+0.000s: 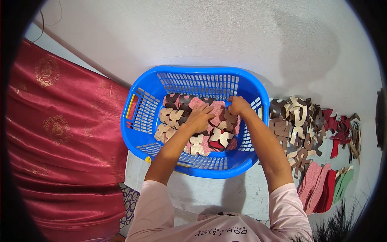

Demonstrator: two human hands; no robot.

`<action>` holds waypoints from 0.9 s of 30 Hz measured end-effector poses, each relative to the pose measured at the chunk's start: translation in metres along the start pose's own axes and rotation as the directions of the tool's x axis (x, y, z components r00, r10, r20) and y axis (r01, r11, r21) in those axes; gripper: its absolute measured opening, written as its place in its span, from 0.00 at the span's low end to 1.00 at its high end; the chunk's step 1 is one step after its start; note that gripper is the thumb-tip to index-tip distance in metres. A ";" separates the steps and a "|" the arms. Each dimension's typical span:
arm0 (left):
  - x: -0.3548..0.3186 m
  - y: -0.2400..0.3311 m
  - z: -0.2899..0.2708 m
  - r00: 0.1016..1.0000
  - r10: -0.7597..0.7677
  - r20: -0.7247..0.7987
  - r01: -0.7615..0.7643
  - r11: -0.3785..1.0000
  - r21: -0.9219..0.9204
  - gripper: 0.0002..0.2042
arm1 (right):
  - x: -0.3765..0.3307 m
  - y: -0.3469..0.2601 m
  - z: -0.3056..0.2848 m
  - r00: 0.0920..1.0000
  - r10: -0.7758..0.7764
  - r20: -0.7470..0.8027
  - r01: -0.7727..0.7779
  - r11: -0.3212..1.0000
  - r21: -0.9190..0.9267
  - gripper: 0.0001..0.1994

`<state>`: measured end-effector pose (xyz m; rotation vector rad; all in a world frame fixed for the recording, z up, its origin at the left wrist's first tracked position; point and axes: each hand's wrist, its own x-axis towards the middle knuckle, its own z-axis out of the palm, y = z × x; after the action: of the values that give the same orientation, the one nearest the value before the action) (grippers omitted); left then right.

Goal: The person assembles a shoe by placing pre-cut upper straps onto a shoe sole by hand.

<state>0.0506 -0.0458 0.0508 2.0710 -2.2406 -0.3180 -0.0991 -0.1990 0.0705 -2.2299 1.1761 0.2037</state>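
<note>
A blue plastic laundry basket (193, 171) stands in front of me. Inside lie several sandal-like pieces: pink speckled soles (217, 109) with cut-out straps across them, some dark brown, some beige. My left hand (200, 117) rests over the middle of the pile, fingers spread and touching the pieces. Toward the basket's far right, my right hand (239, 106) has its fingers curled beside a pink sole and a brown strap (229, 120); what they hold, if anything, is hidden. A cream strap piece with red beneath (220, 138) lies below the right hand.
Right of the basket, loose brown and beige cut-out straps (298, 121) lie in a heap beside dark red pieces (342, 127). Nearer are pink (312, 183), red (325, 193) and green (342, 183) sole shapes. A red patterned cloth (68, 141) hangs left; a white wall stands behind.
</note>
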 end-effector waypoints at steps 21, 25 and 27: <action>0.003 0.008 0.013 0.999 0.020 0.030 -0.024 0.989 0.146 0.22 | -0.009 -0.001 -0.006 0.999 0.002 -0.039 -0.002 1.000 0.016 0.20; -0.002 0.011 0.003 1.000 0.026 0.003 -0.026 0.991 0.128 0.22 | -0.019 -0.008 -0.016 0.997 -0.053 -0.063 0.056 0.997 0.059 0.17; -0.002 0.016 -0.006 1.000 -0.029 -0.001 0.029 0.996 0.083 0.20 | -0.024 -0.003 -0.020 0.994 -0.068 -0.088 0.075 0.995 0.069 0.17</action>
<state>0.0360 -0.0437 0.0602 2.1457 -2.2633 -0.2305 -0.1135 -0.1928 0.0973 -2.2316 1.1275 0.0362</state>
